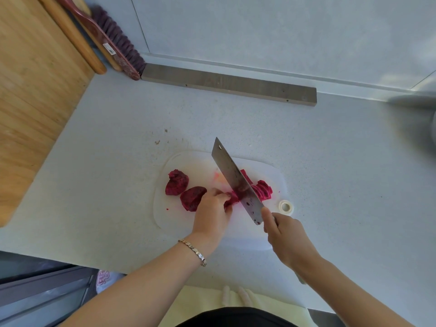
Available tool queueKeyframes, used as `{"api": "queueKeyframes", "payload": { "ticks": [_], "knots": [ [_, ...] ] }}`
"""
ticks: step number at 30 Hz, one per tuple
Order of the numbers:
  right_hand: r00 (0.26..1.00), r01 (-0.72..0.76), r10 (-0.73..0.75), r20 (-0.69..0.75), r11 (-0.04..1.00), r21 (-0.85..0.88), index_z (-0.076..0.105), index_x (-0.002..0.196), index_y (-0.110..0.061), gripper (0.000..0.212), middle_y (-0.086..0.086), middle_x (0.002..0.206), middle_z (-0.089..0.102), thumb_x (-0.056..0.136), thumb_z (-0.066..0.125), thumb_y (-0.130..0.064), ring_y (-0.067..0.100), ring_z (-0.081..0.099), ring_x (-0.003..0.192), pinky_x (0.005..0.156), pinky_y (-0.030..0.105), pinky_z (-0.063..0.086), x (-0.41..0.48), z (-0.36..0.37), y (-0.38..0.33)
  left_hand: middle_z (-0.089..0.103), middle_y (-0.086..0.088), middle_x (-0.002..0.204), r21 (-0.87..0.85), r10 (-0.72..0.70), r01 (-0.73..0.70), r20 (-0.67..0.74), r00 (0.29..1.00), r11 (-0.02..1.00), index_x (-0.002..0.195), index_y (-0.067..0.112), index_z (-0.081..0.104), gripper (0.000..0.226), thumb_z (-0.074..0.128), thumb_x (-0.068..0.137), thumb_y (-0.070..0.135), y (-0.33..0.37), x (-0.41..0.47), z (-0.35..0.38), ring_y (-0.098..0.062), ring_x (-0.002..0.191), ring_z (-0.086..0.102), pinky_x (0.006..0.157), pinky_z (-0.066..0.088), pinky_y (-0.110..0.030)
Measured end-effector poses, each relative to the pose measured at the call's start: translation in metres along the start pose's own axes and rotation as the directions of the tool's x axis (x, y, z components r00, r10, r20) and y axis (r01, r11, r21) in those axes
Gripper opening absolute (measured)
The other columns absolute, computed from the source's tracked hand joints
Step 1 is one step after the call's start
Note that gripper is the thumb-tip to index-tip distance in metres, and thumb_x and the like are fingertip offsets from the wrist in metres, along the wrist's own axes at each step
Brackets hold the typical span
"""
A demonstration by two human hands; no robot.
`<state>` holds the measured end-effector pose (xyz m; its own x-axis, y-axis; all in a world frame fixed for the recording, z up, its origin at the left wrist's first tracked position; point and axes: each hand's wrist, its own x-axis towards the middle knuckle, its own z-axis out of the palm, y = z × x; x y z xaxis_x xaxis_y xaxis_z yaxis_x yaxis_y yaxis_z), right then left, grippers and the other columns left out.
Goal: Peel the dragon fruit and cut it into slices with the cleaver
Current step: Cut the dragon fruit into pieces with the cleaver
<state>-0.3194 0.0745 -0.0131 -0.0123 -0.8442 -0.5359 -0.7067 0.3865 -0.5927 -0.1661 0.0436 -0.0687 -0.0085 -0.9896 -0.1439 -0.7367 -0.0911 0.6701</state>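
The small white label on the brush (115, 47) is too blurred to read.

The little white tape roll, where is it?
In the head view, the tape roll sits at the cutting board's right edge, just beyond the right hand holding the cleaver.

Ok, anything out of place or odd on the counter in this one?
One stray item: a small roll of white tape lies at the cutting board's right edge, close to the cleaver in the right hand. Brown crumbs speckle the counter behind the board.
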Motion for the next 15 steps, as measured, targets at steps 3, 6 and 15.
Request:
{"api": "queueKeyframes", "payload": {
  "ticks": [3,6,15],
  "knots": [
    [1.000,-0.004,0.005,0.008,1.000,-0.026,0.042,0.068,-0.009,0.050,0.008,0.063,0.043,0.096,0.028,-0.047,0.018,0.037,0.057,0.056,0.030,0.031,0.003,0.003,0.000,0.062,-0.008,0.104,-0.009,-0.001,0.001,0.002,1.000,1.000,0.106,0.009,0.069,0.023,0.060,0.085,0.007,0.000,0.000,0.000,-0.023,0.100,0.056,0.083,0.044,-0.023],
    [1.000,-0.005,0.007,0.018,0.998,-0.060,0.041,0.067,-0.008,0.050,0.008,0.063,0.043,0.096,0.027,-0.047,0.018,0.037,0.057,0.056,0.030,0.033,0.010,0.010,0.002,0.062,-0.009,0.104,-0.006,-0.001,0.001,0.010,1.000,1.000,0.106,0.009,0.069,0.022,0.060,0.086,0.008,-0.001,0.000,0.001,-0.023,0.101,0.055,0.085,0.047,-0.028],
    [1.000,-0.014,0.014,-0.001,1.000,-0.002,0.045,0.070,-0.008,0.049,0.008,0.063,0.043,0.096,0.029,-0.046,0.018,0.037,0.057,0.056,0.029,0.032,0.008,0.007,0.001,0.062,-0.007,0.104,-0.016,-0.003,0.003,0.005,1.000,1.000,0.106,0.010,0.069,0.023,0.060,0.085,0.008,-0.002,0.001,0.000,-0.022,0.100,0.055,0.083,0.044,-0.023]
  ]
}}
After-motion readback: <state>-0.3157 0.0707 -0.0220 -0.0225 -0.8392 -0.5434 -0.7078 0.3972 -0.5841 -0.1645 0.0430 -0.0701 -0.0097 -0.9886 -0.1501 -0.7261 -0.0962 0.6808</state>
